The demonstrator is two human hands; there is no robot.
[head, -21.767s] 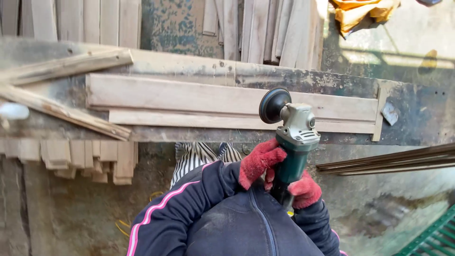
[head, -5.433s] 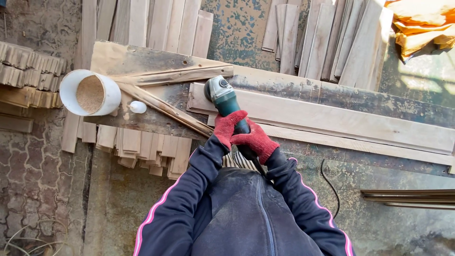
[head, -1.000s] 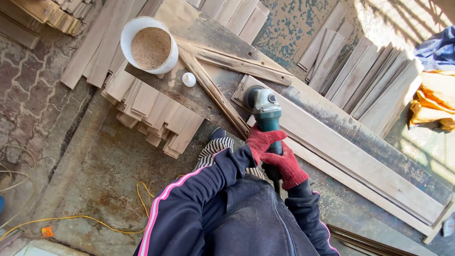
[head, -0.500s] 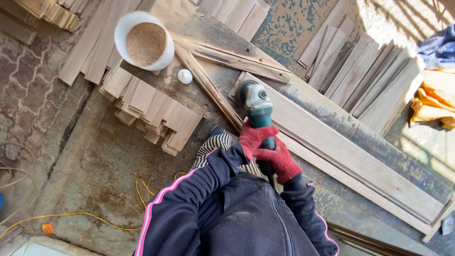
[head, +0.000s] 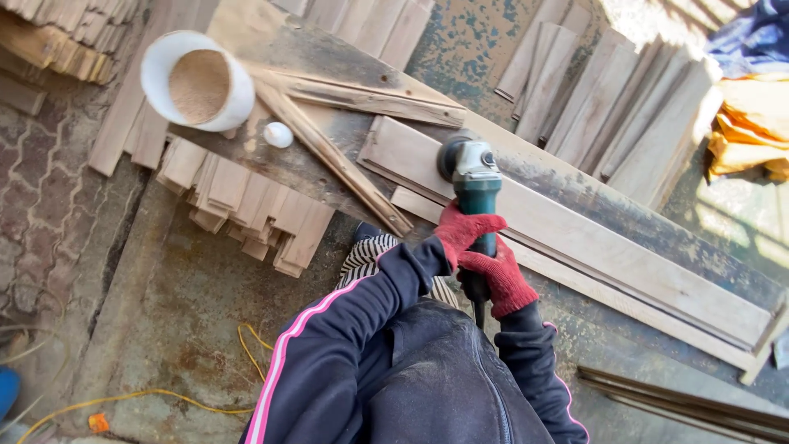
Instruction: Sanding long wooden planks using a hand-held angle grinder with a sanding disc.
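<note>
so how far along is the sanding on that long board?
Done: hard to judge; no clear difference in the long board's surface shows. In hand: both gloved hands, left hand and right hand, grip the green angle grinder, its disc down near the board's left end. Left: apparently most of the board's length to the right, plus the narrower strip beside it.

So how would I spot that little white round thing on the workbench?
Start at the long, stained workbench and go to its left end, where a white bucket of sawdust lies. Just right of the bucket, beside the thin diagonal wooden strip, sits the small white knob. It is the only small round white piece among flat boards.
</note>
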